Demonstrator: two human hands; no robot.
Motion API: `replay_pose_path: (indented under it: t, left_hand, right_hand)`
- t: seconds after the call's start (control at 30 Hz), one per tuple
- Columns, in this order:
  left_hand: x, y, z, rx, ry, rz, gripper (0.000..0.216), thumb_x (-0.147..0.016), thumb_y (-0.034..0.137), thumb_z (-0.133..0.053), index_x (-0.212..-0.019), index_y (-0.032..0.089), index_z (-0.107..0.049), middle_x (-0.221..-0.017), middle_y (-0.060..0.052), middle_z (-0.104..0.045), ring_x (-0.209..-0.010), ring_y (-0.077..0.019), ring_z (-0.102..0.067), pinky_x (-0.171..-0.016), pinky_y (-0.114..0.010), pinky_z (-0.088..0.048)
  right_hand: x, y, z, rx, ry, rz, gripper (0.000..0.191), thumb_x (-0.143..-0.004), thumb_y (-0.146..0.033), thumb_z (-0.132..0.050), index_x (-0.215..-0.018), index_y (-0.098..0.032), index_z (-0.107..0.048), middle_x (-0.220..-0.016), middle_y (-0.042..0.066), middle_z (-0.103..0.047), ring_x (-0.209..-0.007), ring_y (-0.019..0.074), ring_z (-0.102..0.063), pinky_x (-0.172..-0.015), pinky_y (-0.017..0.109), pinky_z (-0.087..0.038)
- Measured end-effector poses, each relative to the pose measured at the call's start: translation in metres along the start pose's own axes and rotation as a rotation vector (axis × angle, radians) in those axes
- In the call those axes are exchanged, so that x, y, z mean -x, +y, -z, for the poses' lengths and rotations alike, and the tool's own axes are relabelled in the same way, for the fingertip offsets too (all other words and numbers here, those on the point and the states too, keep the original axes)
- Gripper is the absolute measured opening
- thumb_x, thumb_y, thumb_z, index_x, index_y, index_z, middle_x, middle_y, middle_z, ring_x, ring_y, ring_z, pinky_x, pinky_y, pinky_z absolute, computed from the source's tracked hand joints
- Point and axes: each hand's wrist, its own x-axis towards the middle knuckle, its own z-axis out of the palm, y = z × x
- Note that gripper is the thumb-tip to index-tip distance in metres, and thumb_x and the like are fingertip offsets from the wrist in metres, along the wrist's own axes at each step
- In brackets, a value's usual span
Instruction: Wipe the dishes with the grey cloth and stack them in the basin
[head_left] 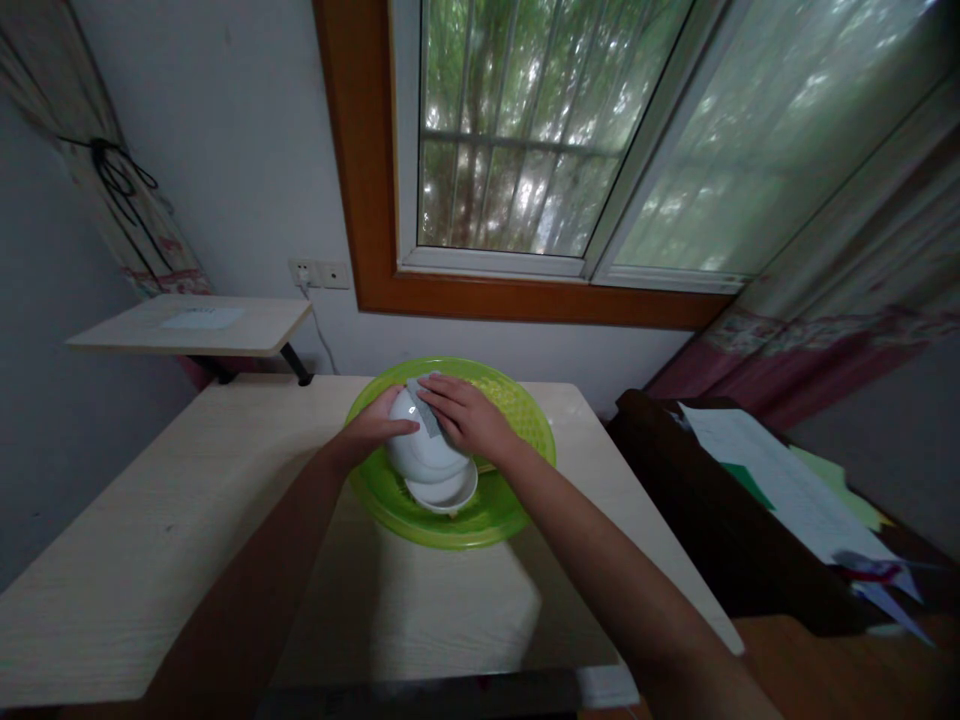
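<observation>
A white bowl (421, 455) is tilted over the green plastic basin (465, 532), its rounded outside facing up. My left hand (375, 425) grips the bowl at its left side, thumb across the outer surface. A grey cloth (427, 412) lies against the bowl, and my right hand (469, 415) presses it there with the fingers close together. Below the held bowl, another white bowl (444, 492) sits in the basin. Part of the basin's floor is hidden under the bowls and hands.
The basin stands on a pale wooden table (210, 520). At the back left, a small raised shelf (135, 325) carries a sheet of paper. Behind are a wall socket (319, 274) with a cord and a window. Papers (780, 490) lie on a dark surface at right.
</observation>
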Motion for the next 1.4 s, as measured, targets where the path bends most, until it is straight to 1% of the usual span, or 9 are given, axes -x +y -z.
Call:
replay_pose_path:
  t: [0.07, 0.17, 0.33, 0.47, 0.6, 0.77, 0.93, 1.17, 1.4]
  left_hand:
    - [0.001, 0.001, 0.001, -0.003, 0.015, 0.008, 0.070, -0.057, 0.038, -0.082, -0.120, 0.019, -0.057, -0.116, -0.009, -0.065, -0.110, -0.0326, -0.060, -0.097, -0.044, -0.047]
    - [0.004, 0.002, 0.003, 0.026, 0.030, 0.008, 0.068, -0.060, 0.037, -0.080, -0.121, 0.018, -0.056, -0.117, -0.009, -0.065, -0.109, -0.0307, -0.061, -0.096, -0.042, -0.047]
    - [0.004, 0.002, 0.005, 0.054, 0.065, 0.042, 0.066, -0.061, 0.034, -0.079, -0.120, 0.015, -0.056, -0.114, -0.009, -0.066, -0.105, -0.0290, -0.062, -0.093, -0.040, -0.047]
    - [0.002, 0.003, 0.005, 0.083, 0.144, 0.049, 0.065, -0.060, 0.030, -0.079, -0.118, 0.015, -0.055, -0.111, -0.009, -0.067, -0.103, -0.0280, -0.063, -0.090, -0.038, -0.047]
    - [0.001, 0.003, 0.004, 0.112, 0.237, 0.040, 0.064, -0.060, 0.027, -0.078, -0.118, 0.014, -0.054, -0.110, -0.008, -0.066, -0.103, -0.0274, -0.062, -0.090, -0.038, -0.047]
    - [0.000, 0.005, 0.003, 0.139, 0.329, 0.049, 0.062, -0.059, 0.027, -0.077, -0.114, 0.015, -0.052, -0.107, -0.007, -0.064, -0.100, -0.0267, -0.062, -0.088, -0.038, -0.048]
    - [-0.003, 0.002, 0.004, 0.182, 0.394, 0.033, 0.062, -0.058, 0.025, -0.077, -0.114, 0.016, -0.052, -0.106, -0.006, -0.063, -0.098, -0.0244, -0.062, -0.087, -0.036, -0.047]
    - [-0.003, -0.003, 0.006, 0.152, 0.376, 0.006, 0.058, -0.060, 0.025, -0.077, -0.112, 0.017, -0.052, -0.104, -0.005, -0.063, -0.096, -0.0230, -0.061, -0.082, -0.033, -0.047]
    - [-0.001, 0.001, 0.005, 0.112, 0.341, 0.018, 0.059, -0.058, 0.024, -0.078, -0.112, 0.016, -0.053, -0.102, -0.004, -0.064, -0.096, -0.0237, -0.061, -0.083, -0.033, -0.047]
  right_hand:
    - [0.000, 0.002, 0.000, 0.010, 0.025, -0.023, 0.050, -0.096, -0.022, -0.052, -0.143, -0.036, -0.053, -0.150, 0.001, -0.052, -0.141, 0.0236, -0.044, -0.120, 0.051, -0.032]
    - [0.003, 0.012, 0.000, 0.001, 0.091, -0.125, 0.047, -0.098, -0.026, -0.050, -0.144, -0.034, -0.053, -0.147, 0.003, -0.055, -0.136, 0.0232, -0.049, -0.119, 0.048, -0.034]
    - [0.009, 0.035, -0.002, -0.125, 0.186, -0.315, 0.036, -0.098, -0.035, -0.052, -0.130, -0.030, -0.066, -0.130, 0.006, -0.067, -0.120, 0.0238, -0.060, -0.109, 0.045, -0.042]
    - [0.013, 0.048, -0.005, -0.202, 0.230, -0.436, 0.032, -0.093, -0.037, -0.058, -0.120, -0.027, -0.071, -0.123, 0.007, -0.070, -0.115, 0.0243, -0.062, -0.106, 0.046, -0.044]
    - [0.014, 0.054, -0.008, -0.207, 0.222, -0.515, 0.033, -0.091, -0.034, -0.060, -0.120, -0.025, -0.071, -0.124, 0.009, -0.070, -0.114, 0.0252, -0.063, -0.105, 0.048, -0.045]
    - [0.016, 0.057, -0.009, -0.238, 0.215, -0.538, 0.033, -0.088, -0.029, -0.063, -0.121, -0.025, -0.070, -0.124, 0.008, -0.069, -0.111, 0.0234, -0.064, -0.104, 0.045, -0.047]
    - [0.017, 0.058, -0.008, -0.132, 0.161, -0.525, 0.036, -0.089, -0.027, -0.062, -0.124, -0.022, -0.068, -0.126, 0.010, -0.068, -0.108, 0.0228, -0.065, -0.101, 0.045, -0.050]
    - [0.017, 0.057, -0.008, -0.094, 0.151, -0.515, 0.036, -0.089, -0.024, -0.061, -0.125, -0.021, -0.066, -0.126, 0.011, -0.067, -0.105, 0.0221, -0.066, -0.098, 0.044, -0.052]
    - [0.018, 0.062, -0.010, -0.089, 0.189, -0.506, 0.036, -0.089, -0.025, -0.061, -0.124, -0.020, -0.067, -0.124, 0.011, -0.069, -0.103, 0.0215, -0.066, -0.097, 0.044, -0.053]
